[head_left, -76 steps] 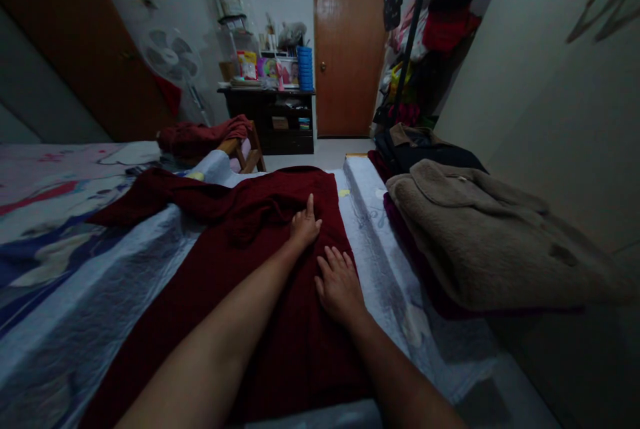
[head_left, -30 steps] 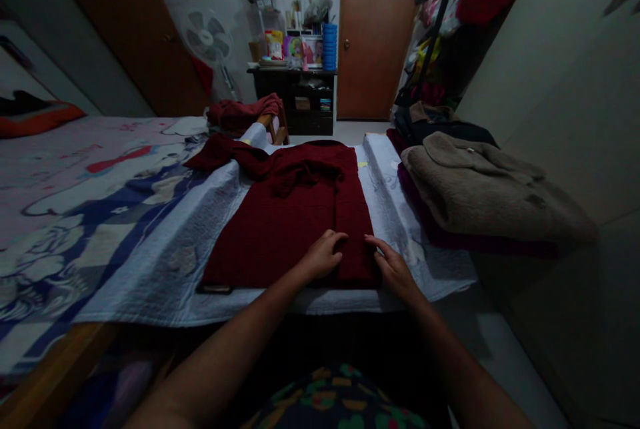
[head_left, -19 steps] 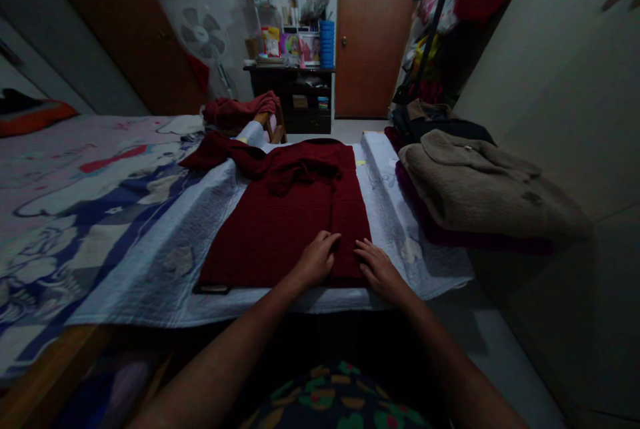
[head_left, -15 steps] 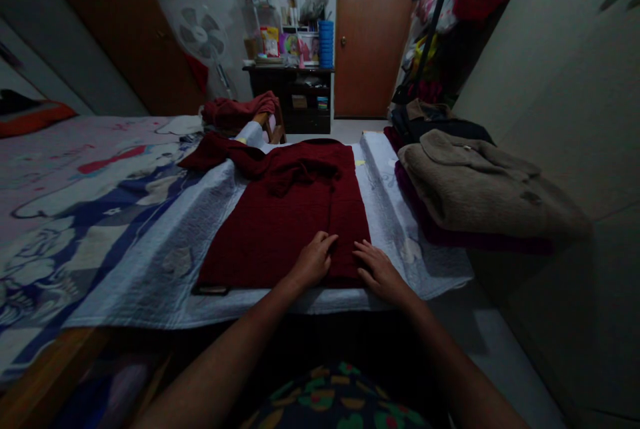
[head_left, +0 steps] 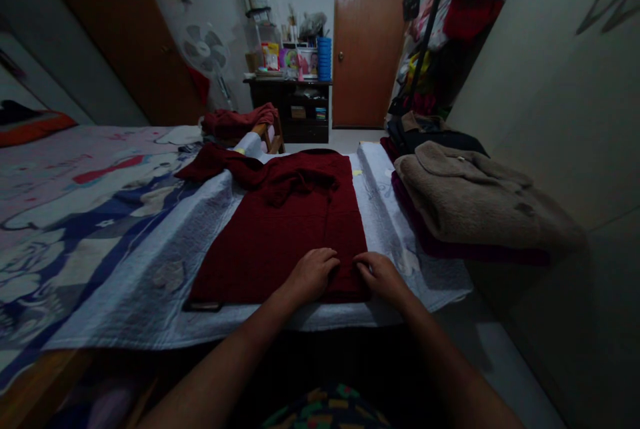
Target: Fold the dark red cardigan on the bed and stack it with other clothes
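A dark red knitted garment (head_left: pixel 280 229) lies spread flat on a pale quilted cover (head_left: pixel 150 269) over the bed's near edge; one sleeve trails off to the far left. My left hand (head_left: pixel 313 274) rests on the garment's near hem, fingers curled into the cloth. My right hand (head_left: pixel 381 275) sits just beside it at the hem's right corner, fingers bent and pinching the fabric edge. Both hands nearly touch each other.
A folded tan fleece coat (head_left: pixel 475 202) lies on a pile to the right, against a pale wall. A patterned bedsheet (head_left: pixel 65 202) covers the bed's left. Farther back stand a fan (head_left: pixel 203 55), a dark cluttered cabinet (head_left: pixel 293 102), a wooden door (head_left: pixel 365 35) and hanging clothes (head_left: pixel 450 9).
My hands slid from the garment's middle down to its near hem and drew together, fingers curling onto the cloth. The view pulled back from the bed.
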The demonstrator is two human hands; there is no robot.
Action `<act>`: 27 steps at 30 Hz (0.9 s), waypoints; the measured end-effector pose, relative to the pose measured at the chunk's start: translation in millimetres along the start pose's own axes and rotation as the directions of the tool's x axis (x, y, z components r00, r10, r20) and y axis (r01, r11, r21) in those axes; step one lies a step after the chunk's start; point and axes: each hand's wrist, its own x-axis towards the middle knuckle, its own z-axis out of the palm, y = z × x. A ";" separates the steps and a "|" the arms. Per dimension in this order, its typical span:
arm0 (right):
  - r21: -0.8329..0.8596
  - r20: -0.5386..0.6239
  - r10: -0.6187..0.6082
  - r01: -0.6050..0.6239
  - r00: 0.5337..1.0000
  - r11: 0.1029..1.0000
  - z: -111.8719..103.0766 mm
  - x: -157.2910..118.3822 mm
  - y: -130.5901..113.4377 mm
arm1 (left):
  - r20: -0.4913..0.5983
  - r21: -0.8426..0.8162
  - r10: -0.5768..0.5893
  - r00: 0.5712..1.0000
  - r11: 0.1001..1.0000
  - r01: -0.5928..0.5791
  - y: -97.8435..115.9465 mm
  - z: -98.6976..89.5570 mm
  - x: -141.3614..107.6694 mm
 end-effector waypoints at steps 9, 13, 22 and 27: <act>-0.285 -0.016 -0.068 0.060 0.998 0.957 27.6 74.0 5.2 | -0.017 -0.105 0.037 0.999 0.994 -0.038 0.4 -0.6 -0.1; -0.386 0.060 -0.011 0.034 0.998 0.922 34.0 92.6 12.9 | -0.030 -0.182 0.040 0.999 0.982 -0.045 -2.1 -1.7 -0.6; -0.431 0.073 -0.008 0.039 0.997 0.901 32.1 94.3 16.7 | -0.063 -0.287 -0.124 0.990 0.953 0.101 -19.4 -5.1 26.8; -0.421 0.052 -0.027 0.046 0.998 0.906 35.4 93.7 18.6 | -0.170 -0.248 -0.211 0.963 0.955 0.165 -43.5 -1.3 81.4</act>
